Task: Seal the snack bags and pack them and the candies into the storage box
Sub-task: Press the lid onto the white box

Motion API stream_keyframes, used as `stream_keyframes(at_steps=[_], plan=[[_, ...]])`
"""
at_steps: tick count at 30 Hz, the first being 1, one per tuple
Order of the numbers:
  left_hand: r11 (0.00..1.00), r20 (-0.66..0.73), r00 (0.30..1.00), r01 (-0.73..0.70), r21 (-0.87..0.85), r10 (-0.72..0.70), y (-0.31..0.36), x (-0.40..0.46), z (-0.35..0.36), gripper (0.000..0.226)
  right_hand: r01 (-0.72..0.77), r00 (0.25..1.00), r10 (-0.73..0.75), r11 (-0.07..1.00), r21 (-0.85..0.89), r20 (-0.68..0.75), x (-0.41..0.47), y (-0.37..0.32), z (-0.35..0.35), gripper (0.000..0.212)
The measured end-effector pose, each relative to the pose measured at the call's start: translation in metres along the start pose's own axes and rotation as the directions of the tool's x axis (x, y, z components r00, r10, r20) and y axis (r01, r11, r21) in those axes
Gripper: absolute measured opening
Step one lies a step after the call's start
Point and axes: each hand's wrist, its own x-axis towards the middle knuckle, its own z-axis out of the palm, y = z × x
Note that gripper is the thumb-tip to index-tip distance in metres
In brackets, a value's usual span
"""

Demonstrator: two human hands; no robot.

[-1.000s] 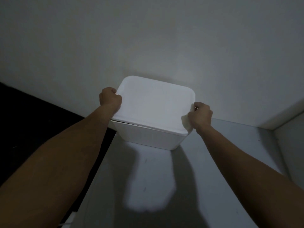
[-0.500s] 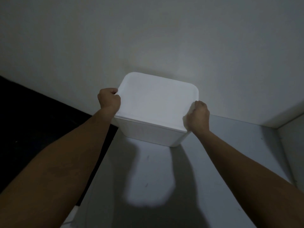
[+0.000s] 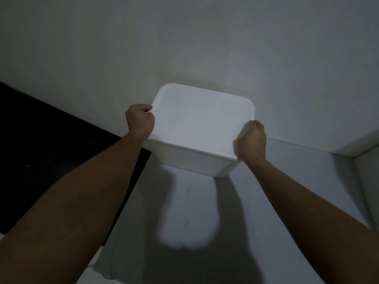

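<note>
The white, round-cornered plastic storage box [image 3: 196, 140], its flat white lid [image 3: 203, 121] on top, stood at the back of a pale grey shelf [image 3: 297, 181], its far side close against the white wall [image 3: 205, 48]. The left hand [image 3: 140, 120] gripped the lid's left edge with curled fingers, and the right hand [image 3: 250, 141] gripped its right edge near the front corner in the same way. Whether the box's base rested fully on the shelf could not be told, because of the shadow under it. No snack bags or candies were in sight; if packed, they were hidden beneath the lid, so the task looked close to its end.

Several things could go wrong from here, as a judgement. Both grips sat on the lid's rim, not on the body; if the lid was only laid on, any lifting by it could pull it free and let the box drop or tip. The box's left side stood near the shelf's left edge, beside a dark drop [image 3: 51, 140], so a sideways nudge might send a corner over. Uneven pressing could leave one side of the lid unseated.

Around it, a white side panel [image 3: 367, 181] closed the shelf on the right, well apart from the box. The wall behind left no room to push further back. Dim light and the arms' shadows on the shelf hid fine detail.
</note>
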Motion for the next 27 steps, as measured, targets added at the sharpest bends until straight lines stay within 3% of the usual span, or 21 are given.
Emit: stream_keyframes(at_steps=[2, 4, 6, 9, 11, 14, 18, 27], plan=[[0.961, 0.066, 0.984, -0.177, 0.214, 0.167, 0.0, -0.003, 0.0, 0.027, 0.013, 1.0, -0.013, 1.0, -0.026, 0.013, -0.003, -0.001, 0.0, 0.045], [0.797, 0.182, 0.924, -0.383, 0.467, 0.337, 0.004, -0.006, 0.003, 0.024, 0.02, 0.999, -0.018, 0.998, -0.064, 0.03, -0.006, -0.003, 0.0, 0.047], [0.679, 0.288, 0.888, -0.46, 0.572, 0.36, 0.012, -0.012, 0.013, 0.034, 0.034, 0.999, -0.031, 0.99, -0.137, 0.024, -0.007, -0.005, 0.001, 0.045], [0.69, 0.363, 0.908, -0.399, 0.604, 0.208, 0.021, -0.027, 0.032, 0.061, 0.081, 0.997, -0.079, 0.961, -0.266, 0.019, -0.005, -0.004, 0.002, 0.047], [0.671, 0.37, 0.91, -0.393, 0.629, 0.186, 0.021, -0.035, 0.038, 0.07, 0.144, 0.989, -0.147, 0.917, -0.371, 0.019, -0.004, -0.001, 0.002, 0.055], [0.672, 0.323, 0.911, -0.408, 0.618, 0.256, 0.016, -0.035, 0.04, 0.072, 0.221, 0.974, -0.217, 0.865, -0.45, 0.061, -0.002, -0.001, 0.004, 0.064], [0.633, 0.257, 0.896, -0.439, 0.637, 0.362, 0.011, -0.034, 0.047, 0.076, 0.305, 0.952, -0.282, 0.828, -0.471, 0.12, 0.004, -0.002, 0.005, 0.058], [0.641, 0.311, 0.911, -0.411, 0.648, 0.269, 0.008, -0.038, 0.05, 0.074, 0.304, 0.95, -0.22, 0.802, -0.513, 0.22, 0.001, -0.014, 0.02, 0.066]])
